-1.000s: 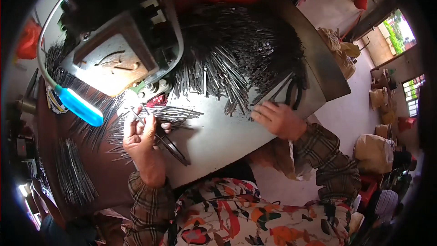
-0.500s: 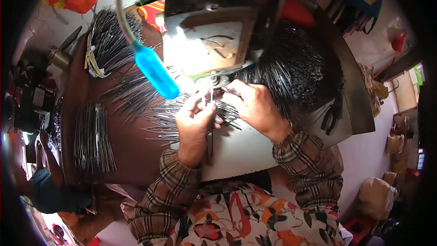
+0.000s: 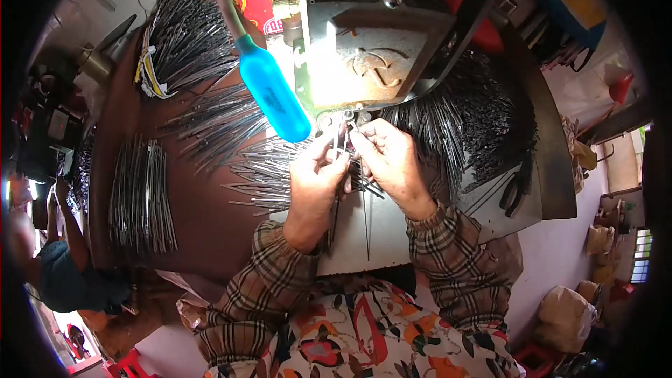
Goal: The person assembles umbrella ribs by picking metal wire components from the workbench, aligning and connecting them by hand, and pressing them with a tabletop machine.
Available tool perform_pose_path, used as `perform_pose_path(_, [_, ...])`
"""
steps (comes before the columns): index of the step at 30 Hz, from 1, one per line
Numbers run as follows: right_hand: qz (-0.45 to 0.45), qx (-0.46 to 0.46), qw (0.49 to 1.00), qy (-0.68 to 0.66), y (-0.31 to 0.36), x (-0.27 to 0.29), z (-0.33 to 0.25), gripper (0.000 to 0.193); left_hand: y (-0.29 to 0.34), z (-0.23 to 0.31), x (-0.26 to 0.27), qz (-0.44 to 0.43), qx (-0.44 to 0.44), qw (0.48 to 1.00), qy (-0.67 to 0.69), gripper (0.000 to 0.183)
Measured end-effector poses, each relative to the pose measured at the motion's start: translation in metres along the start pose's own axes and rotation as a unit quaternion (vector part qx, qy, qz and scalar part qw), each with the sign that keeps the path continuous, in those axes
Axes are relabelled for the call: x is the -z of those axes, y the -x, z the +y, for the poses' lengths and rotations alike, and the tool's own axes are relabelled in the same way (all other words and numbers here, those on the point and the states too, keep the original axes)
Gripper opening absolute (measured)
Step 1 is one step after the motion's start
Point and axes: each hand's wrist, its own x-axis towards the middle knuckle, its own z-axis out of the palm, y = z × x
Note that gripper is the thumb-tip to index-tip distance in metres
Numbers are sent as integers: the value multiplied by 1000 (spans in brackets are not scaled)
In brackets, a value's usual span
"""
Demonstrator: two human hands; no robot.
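Just under the machine's head (image 3: 364,73), my two hands meet in the light of a blue lamp (image 3: 276,94). My left hand (image 3: 311,185) is closed, thumb and fingers pinching thin dark metal rods whose ends show below its palm. Thumb and forefinger of my right hand (image 3: 399,168) are pinched at the machine's small working point (image 3: 348,116). A slender metal rod (image 3: 367,231) slants down from that hand toward the table's near edge. Fingertips hide where the rods meet. More rods (image 3: 262,175) lie fanned out beside my left hand.
Big piles of dark rods stand at right (image 3: 483,119) and far left (image 3: 189,42); a neat bundle (image 3: 143,196) lies on the brown table (image 3: 203,217). Pliers (image 3: 514,192) with dark handles rest at the right. Another person's arm (image 3: 73,238) shows at far left.
The view has shifted, so the machine and lamp appear further right and lower. My right hand has drawn closer to my left, and a long rod now hangs below it.
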Motion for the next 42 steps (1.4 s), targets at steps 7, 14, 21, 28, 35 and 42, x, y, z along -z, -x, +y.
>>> perform_pose_path(7, [-4, -14, 1000, -15, 0, -1, 3, 8, 2, 2, -2, 8, 7, 1000, -7, 48])
perform_pose_path(14, [-7, -17, 999, -42, -9, 1, 3, 9, -4, 4, -5, 26, -9, 999, -35, 35])
perform_pose_path(21, [12, -53, 988, -141, -16, -1, 5, 14, -16, 6, -11, 57, -26, 998, -29, 31])
perform_pose_path(28, [46, -97, 976, -192, -13, -17, -10, 13, -15, 5, -6, 32, -36, 999, -5, 26])
perform_pose_path(35, [44, -99, 981, -163, -11, -14, -13, 18, 19, 23, 4, 20, 74, 995, -65, 28])
perform_pose_path(42, [52, -63, 988, -130, -11, -15, -11, 18, 50, 23, 3, 39, 81, 992, -85, 25])
